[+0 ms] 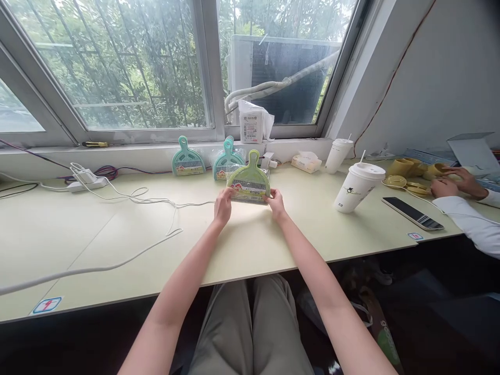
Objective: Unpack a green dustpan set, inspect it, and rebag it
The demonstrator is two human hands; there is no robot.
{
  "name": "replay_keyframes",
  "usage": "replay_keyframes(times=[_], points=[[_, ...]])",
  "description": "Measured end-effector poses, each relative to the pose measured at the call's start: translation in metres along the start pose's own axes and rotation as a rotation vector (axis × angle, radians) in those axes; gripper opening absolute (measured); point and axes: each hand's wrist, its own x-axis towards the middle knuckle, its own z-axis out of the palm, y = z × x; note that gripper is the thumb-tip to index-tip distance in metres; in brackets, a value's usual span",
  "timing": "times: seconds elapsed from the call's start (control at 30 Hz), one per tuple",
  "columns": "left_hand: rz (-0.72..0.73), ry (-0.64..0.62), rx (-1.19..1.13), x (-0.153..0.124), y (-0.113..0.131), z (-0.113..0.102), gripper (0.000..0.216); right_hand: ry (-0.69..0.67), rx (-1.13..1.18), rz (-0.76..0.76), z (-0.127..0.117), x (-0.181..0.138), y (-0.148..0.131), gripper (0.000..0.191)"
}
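Between both hands, upright above the table, is a green mini dustpan and brush set point(250, 179) in clear wrap with a printed label. Its lower left corner is gripped by my left hand point(223, 206), fingers closed. My right hand point(276, 204) pinches the lower right corner. Just behind it stands a teal dustpan set point(226, 159), partly covered by the green one. Another teal dustpan set point(188, 159) leans near the window wall, further left.
White cables and a power strip point(88, 183) lie on the left of the table. To the right stand a paper cup with a straw point(357, 186), a second cup point(338, 155), a tissue pack point(306, 161) and a phone point(412, 212). Another person's hands point(455, 183) touch yellow items at far right.
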Motion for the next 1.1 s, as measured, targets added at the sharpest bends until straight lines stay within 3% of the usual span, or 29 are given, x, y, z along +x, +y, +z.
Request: replay_keyframes(times=[0.07,0.17,0.23,0.37,0.43,0.6,0.83,1.0,1.1], points=[[-0.038,0.020,0.083,-0.002,0.006,-0.003,0.026,-0.019,-0.019,-0.035,0.000,-0.001,-0.001,0.040],[-0.196,0.089,0.141,-0.002,0.012,-0.009,0.053,-0.045,-0.043,-0.105,0.000,-0.002,-0.003,0.039],[-0.314,0.110,0.168,0.000,0.012,-0.012,0.060,-0.054,-0.072,-0.156,0.002,-0.003,-0.003,0.042],[-0.464,0.073,0.237,0.007,0.000,-0.014,0.027,-0.049,-0.268,-0.266,0.010,0.005,-0.002,0.040],[-0.497,0.062,0.249,0.018,-0.011,-0.016,0.023,-0.050,-0.415,-0.346,0.018,0.018,-0.003,0.034],[-0.455,0.001,0.370,0.066,-0.048,-0.029,0.023,-0.088,-0.759,-0.497,0.053,0.064,-0.009,0.019],[-0.434,0.002,0.487,0.110,-0.107,-0.027,0.023,-0.010,-1.236,-0.416,0.110,0.099,0.002,0.024],[-0.394,-0.086,0.513,0.123,-0.134,-0.008,0.017,0.022,-1.455,-0.387,0.109,0.114,0.014,0.023],[-0.386,-0.058,0.473,0.131,-0.140,0.004,0.014,0.058,-1.525,-0.351,0.104,0.125,0.018,0.026]])
